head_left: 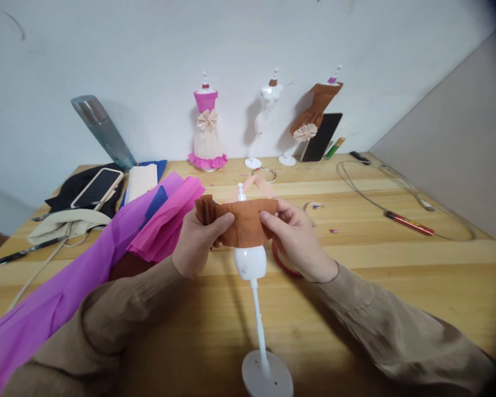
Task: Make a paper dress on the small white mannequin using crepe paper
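A small white mannequin stand (253,264) rises from its round base (267,375) near the table's front edge. A strip of brown paper (243,220) is wrapped around its torso. My left hand (198,242) pinches the brown paper on the left side, where a pleated end sticks out. My right hand (297,237) grips the same paper on the right, fingers curled onto it. Both hands are closed on the paper. A red ring (281,263) lies on the table under my right hand.
Pink and purple paper sheets (86,264) lie at left. A phone (97,187) rests on dark cloth. Three dressed mannequins (206,127) stand by the wall, beside a metal flask (103,129). A cable and red-handled tool (409,223) lie at right.
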`<act>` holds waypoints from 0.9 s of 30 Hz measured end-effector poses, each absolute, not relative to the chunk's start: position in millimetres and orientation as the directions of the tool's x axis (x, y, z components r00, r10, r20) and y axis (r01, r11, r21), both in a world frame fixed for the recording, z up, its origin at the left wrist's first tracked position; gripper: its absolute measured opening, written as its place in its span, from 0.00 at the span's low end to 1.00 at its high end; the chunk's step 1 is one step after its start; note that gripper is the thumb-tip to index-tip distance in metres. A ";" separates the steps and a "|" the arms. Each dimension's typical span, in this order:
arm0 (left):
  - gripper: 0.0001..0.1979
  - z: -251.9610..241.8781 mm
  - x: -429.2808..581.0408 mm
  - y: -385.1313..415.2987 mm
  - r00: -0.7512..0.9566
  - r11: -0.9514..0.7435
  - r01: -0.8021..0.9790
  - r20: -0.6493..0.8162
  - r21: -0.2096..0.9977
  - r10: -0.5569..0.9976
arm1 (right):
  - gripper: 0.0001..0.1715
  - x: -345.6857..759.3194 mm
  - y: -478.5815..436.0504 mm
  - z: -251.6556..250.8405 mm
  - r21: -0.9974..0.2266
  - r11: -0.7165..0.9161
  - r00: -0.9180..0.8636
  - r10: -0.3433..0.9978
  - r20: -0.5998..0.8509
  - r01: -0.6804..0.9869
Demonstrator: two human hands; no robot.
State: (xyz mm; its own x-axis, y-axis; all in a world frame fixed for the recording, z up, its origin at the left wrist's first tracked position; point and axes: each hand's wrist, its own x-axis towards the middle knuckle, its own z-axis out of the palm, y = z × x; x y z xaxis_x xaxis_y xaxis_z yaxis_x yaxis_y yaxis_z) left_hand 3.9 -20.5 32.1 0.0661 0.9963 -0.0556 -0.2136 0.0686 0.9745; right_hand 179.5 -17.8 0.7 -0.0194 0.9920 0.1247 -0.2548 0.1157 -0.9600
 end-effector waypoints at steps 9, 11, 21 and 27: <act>0.21 31.8 4.4 -20.0 0.073 0.079 -0.235 -0.064 0.969 0.995 | 0.09 179.0 -16.7 -1.2 -0.960 0.142 0.006 0.989 0.145 -0.242; 0.21 31.7 4.5 -19.6 0.072 0.092 -0.235 -0.077 0.968 0.994 | 0.09 179.2 -16.8 -1.4 -0.960 0.129 -0.004 0.991 0.134 -0.247; 0.25 26.2 4.6 -13.9 0.045 0.074 -0.255 -0.065 0.964 0.997 | 0.13 178.2 -18.7 -1.8 -0.936 0.079 -0.043 0.994 0.100 -0.342; 0.23 19.8 1.9 -10.3 0.083 0.066 -0.221 -0.048 0.973 0.995 | 0.15 175.4 -19.8 0.4 -0.900 0.006 -0.088 0.995 0.049 -0.435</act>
